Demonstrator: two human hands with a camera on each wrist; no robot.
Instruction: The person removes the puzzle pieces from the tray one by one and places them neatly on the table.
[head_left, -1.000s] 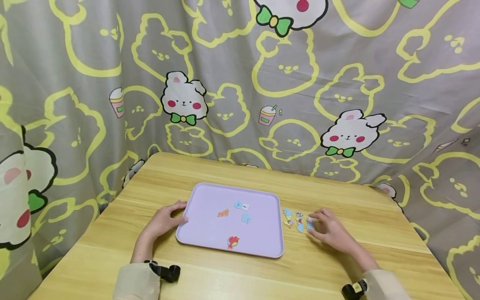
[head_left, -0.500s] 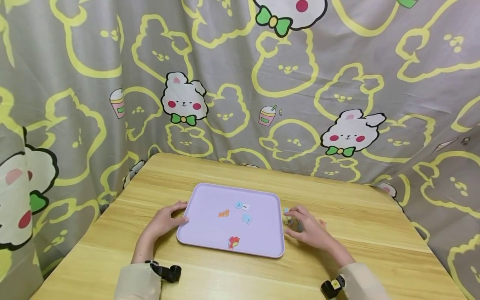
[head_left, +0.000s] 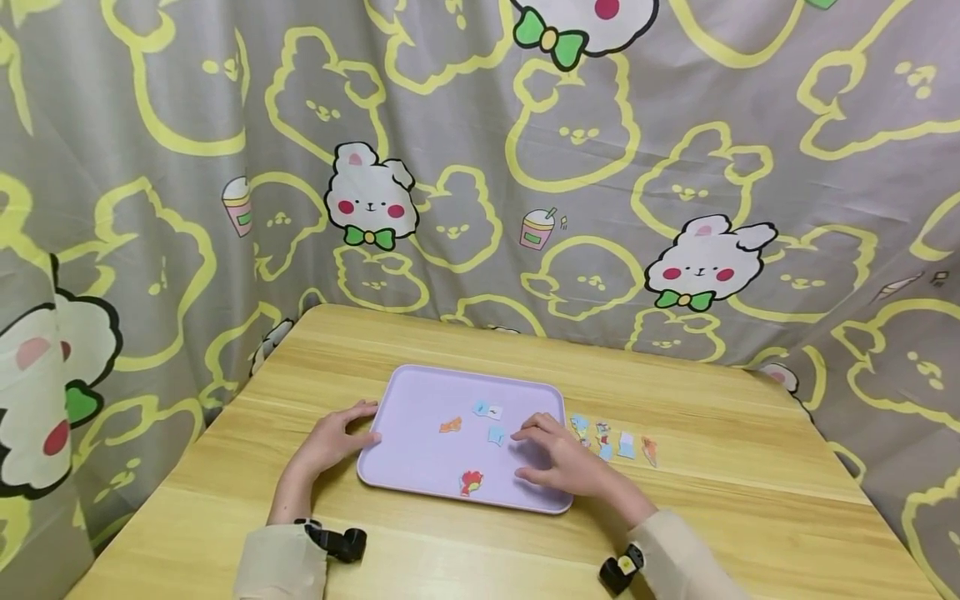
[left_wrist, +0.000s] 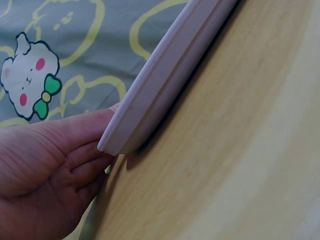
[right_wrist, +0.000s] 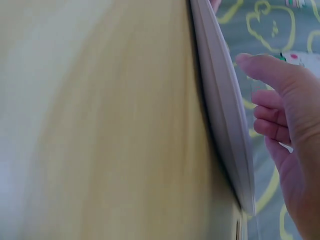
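Left hand on a lilac tray, right hand above it.
Nearest are two beige sleeves, each with a black wrist camera. Read the tray as a dial, twelve pointing away from the sleeves: a red piece lies near six; the left hand grips the rim at nine, thumb over it; the right hand is loose above three, thumb and fingers apart. A blue piece lies toward three, an orange piece toward ten, a blue-and-white pair toward one. Outside the tray at three, a row of pieces lies on the wooden table. Farthest, at twelve, hangs a grey patterned curtain.
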